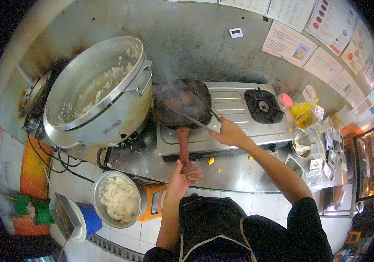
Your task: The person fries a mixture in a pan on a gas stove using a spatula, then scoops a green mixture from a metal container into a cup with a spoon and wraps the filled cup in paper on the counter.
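Note:
A dark, square-cornered frying pan (160, 114) sits on the left burner of a silver gas stove (226, 98). Brownish pieces of food (182, 101) lie inside it, blurred by rising steam. My left hand (181, 178) is at the end of the pan's brown handle, which lies between thumb and fingers; the fingers are loosely curled around it. My right hand (230, 132) grips a pair of metal tongs (195, 122), whose two arms are spread wide over the pan, tips among or near the food.
Left of the stove stands a large, tilted metal pot (130, 105) with white residue inside. Below it, a metal bowl (140, 212) of cooked rice (119, 198) rests beside an orange stool (154, 198). A bare burner (263, 107) and a metal cup (299, 146) are at the right.

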{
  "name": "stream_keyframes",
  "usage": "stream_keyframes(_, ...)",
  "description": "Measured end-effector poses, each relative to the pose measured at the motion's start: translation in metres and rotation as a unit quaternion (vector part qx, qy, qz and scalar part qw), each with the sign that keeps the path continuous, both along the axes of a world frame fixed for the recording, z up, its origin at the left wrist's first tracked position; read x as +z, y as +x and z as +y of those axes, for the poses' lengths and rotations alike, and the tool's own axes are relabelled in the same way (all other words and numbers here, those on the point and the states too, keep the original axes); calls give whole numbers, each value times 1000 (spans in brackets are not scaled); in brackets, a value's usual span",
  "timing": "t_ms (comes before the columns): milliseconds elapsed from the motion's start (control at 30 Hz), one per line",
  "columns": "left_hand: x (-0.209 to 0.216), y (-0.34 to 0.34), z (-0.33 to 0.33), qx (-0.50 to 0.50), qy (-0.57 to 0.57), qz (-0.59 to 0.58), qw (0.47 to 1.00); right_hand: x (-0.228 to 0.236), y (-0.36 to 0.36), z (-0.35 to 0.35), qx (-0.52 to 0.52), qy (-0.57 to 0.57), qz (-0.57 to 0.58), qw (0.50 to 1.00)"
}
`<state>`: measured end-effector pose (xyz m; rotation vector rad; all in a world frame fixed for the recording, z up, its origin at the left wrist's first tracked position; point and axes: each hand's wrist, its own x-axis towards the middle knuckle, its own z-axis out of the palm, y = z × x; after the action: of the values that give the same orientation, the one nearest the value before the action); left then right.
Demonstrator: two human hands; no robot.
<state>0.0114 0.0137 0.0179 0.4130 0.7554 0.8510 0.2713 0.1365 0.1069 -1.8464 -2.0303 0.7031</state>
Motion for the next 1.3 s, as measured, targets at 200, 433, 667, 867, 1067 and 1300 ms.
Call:
stream_keyframes(200, 3, 0, 3, -9, -3, -12, 1000, 38, 28, -16, 84, 183, -39, 979)
stream_keyframes(433, 1, 0, 3, 6, 5, -35, 999, 75, 34, -55, 99, 187, -297, 931)
stream_keyframes(667, 13, 6, 2, 14, -17, 16, 1000, 53, -10, -56, 118, 256, -392, 876)
stream_keyframes(867, 20, 7, 0, 23, -12, 6, 1000, 43, -20, -52, 119, 258, -373, 883)
stream_keyframes(1067, 19, 10, 0, 48, -4, 24, 999, 22, -31, -32, 114, 225, -338, 907)
stream_keyframes(1300, 16, 8, 0, 37, -25, -14, 999, 18, -26, -15, 93, 207, -270, 936)
